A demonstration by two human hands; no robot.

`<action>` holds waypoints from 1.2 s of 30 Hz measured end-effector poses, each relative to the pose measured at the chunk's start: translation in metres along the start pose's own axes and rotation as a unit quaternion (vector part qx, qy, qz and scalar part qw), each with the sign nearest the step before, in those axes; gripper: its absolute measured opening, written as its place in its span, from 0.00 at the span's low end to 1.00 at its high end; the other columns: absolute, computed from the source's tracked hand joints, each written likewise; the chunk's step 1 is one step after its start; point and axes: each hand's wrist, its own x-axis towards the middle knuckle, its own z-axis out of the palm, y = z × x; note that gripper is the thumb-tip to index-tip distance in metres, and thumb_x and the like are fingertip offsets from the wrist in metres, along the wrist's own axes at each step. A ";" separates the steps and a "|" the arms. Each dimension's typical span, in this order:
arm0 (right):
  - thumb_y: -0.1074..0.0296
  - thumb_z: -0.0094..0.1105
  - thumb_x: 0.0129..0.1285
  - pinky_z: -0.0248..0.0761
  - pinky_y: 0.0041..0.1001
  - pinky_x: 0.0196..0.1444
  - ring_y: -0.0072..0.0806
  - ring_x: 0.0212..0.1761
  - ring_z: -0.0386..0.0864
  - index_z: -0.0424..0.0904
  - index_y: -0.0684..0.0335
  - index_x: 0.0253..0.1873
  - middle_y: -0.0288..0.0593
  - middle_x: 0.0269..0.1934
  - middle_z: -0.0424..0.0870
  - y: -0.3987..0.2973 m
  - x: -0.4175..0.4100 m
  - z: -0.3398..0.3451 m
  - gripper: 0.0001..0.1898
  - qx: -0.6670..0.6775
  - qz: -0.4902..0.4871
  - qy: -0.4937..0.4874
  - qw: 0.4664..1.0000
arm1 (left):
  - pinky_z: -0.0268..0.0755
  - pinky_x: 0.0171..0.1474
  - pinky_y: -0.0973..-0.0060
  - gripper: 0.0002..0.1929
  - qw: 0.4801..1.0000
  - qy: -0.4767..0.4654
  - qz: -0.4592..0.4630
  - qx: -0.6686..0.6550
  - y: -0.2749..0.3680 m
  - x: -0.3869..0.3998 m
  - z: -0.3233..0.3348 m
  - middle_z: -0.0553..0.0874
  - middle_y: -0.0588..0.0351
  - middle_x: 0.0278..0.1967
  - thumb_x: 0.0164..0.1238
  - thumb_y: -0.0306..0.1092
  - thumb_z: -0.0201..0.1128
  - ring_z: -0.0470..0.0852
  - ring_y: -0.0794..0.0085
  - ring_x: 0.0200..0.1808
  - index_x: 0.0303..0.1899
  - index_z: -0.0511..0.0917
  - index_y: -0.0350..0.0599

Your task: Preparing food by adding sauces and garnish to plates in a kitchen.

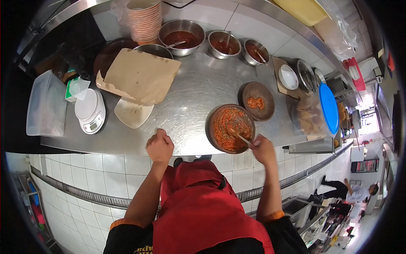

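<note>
My right hand (264, 149) grips the handle of a spoon (242, 137) whose bowl rests in a red chopped paste in a brown stone bowl (212, 141). Behind it to the right, touching or nearly so, a second stone bowl (268, 95) holds a small heap of red paste. My left hand (160, 145) lies at the steel table's front edge, its fingers curled in, with nothing visible in it. Beyond it are a square cream plate (133, 114) and a sheet of brown paper (142, 76) partly over the plate.
Steel bowls of red sauce (183, 36) line the wall beside stacked tubs (144, 22). A white kitchen scale (90, 111) and a clear plastic bin (47, 104) stand left. A blue-lidded container (312, 114) stands right. Another person (352, 192) is far off at right.
</note>
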 end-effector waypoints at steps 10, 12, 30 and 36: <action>0.65 0.73 0.62 0.79 0.45 0.42 0.53 0.38 0.89 0.81 0.62 0.39 0.56 0.34 0.89 0.006 0.007 -0.006 0.10 0.010 0.081 -0.027 0.996 | 0.77 0.35 0.55 0.04 1.000 0.007 0.004 -0.019 -0.003 -0.001 -0.001 0.83 0.53 0.24 0.62 0.28 0.61 0.84 0.53 0.27 0.36 0.76 0.52; 0.66 0.72 0.63 0.79 0.45 0.42 0.55 0.40 0.88 0.81 0.63 0.41 0.58 0.35 0.89 -0.001 0.008 0.018 0.09 0.083 -0.041 -0.006 0.996 | 0.77 0.35 0.55 0.04 1.000 -0.002 0.007 -0.012 0.001 0.000 -0.002 0.83 0.53 0.24 0.63 0.28 0.60 0.84 0.53 0.27 0.36 0.76 0.52; 0.62 0.71 0.64 0.80 0.49 0.45 0.57 0.40 0.87 0.82 0.60 0.43 0.55 0.36 0.89 -0.016 0.010 0.003 0.10 -0.077 0.095 0.093 0.988 | 0.77 0.34 0.54 0.04 1.000 -0.001 0.011 -0.012 -0.004 0.000 -0.002 0.83 0.51 0.24 0.63 0.28 0.60 0.84 0.51 0.27 0.37 0.75 0.51; 0.67 0.68 0.65 0.79 0.48 0.41 0.56 0.38 0.87 0.79 0.58 0.43 0.51 0.37 0.89 -0.018 -0.010 -0.016 0.07 -0.129 0.054 0.045 0.989 | 0.76 0.36 0.54 0.03 1.000 -0.012 -0.003 -0.016 -0.003 -0.002 0.000 0.84 0.50 0.25 0.65 0.29 0.59 0.85 0.50 0.29 0.38 0.76 0.51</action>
